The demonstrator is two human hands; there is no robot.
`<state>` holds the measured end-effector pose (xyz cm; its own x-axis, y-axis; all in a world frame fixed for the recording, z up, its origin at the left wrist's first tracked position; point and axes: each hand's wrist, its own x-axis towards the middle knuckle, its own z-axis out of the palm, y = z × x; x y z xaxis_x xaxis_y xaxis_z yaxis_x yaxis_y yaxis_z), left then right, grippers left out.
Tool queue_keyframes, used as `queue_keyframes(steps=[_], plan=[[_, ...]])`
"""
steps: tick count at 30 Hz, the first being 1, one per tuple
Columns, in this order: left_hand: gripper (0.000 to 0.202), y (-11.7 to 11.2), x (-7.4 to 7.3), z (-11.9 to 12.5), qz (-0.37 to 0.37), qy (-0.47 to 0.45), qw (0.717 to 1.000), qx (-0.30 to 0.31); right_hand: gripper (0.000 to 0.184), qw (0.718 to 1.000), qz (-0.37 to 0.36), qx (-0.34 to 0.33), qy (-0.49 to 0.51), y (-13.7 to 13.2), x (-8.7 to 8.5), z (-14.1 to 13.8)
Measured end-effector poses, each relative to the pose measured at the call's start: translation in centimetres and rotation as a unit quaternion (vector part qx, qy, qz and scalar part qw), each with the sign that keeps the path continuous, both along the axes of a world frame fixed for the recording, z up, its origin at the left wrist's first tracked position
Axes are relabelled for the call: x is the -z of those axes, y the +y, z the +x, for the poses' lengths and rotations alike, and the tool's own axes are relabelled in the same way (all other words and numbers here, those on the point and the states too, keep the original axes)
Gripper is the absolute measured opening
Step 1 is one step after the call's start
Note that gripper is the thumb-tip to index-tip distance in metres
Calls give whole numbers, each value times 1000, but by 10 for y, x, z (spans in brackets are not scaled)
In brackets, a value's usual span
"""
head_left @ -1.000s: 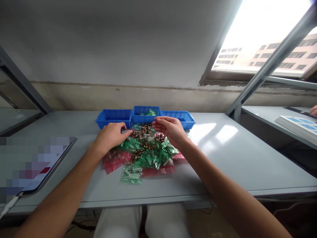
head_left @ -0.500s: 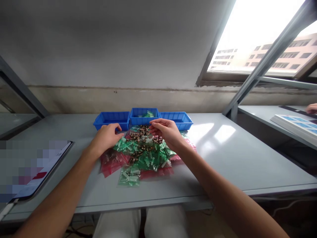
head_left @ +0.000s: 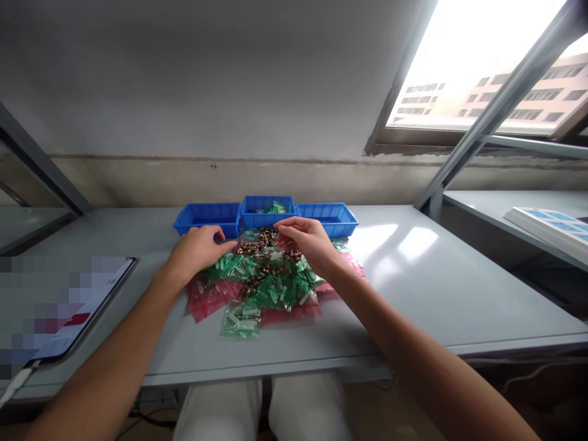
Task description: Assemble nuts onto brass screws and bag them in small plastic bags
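My left hand [head_left: 198, 250] hovers at the left edge of a heap of small plastic bags, its thumb apart from the curled index finger and nothing visible between them. My right hand [head_left: 307, 240] is over the heap's upper right, thumb and fingertips pinched together; whatever they hold is too small to make out. Loose brass-coloured metal screws [head_left: 252, 247] lie between the two hands. Around them are green bags [head_left: 275, 293] with white plastic pieces inside, and red bags [head_left: 212, 300] under and beside these. A separate greenish bag [head_left: 240, 323] lies at the front.
Behind the heap stand a left blue bin [head_left: 184, 228], a middle blue bin [head_left: 269, 219] with some green bags in it, and a right blue bin [head_left: 346, 229]. A tablet [head_left: 92, 306] with a cable lies at the left. A white box [head_left: 551, 229] sits on the neighbouring table.
My left thumb has stretched out to the right, away from the index finger. My right hand stays pinched in nearly the same place. Another person's hand at the far right has left view.
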<state>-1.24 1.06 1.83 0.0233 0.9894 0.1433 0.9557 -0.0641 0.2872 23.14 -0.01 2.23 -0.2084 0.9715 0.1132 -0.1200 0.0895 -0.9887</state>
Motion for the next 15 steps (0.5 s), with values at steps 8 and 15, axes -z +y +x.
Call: queue_keyframes(steps=[8, 15], plan=[[29, -5, -2, 11, -36, 24, 999, 11, 17, 1000, 8, -16, -10, -3, -1, 0], [23, -3, -2, 8, -31, 3, 999, 20, 16, 1000, 7, -10, -19, -4, -2, 0]])
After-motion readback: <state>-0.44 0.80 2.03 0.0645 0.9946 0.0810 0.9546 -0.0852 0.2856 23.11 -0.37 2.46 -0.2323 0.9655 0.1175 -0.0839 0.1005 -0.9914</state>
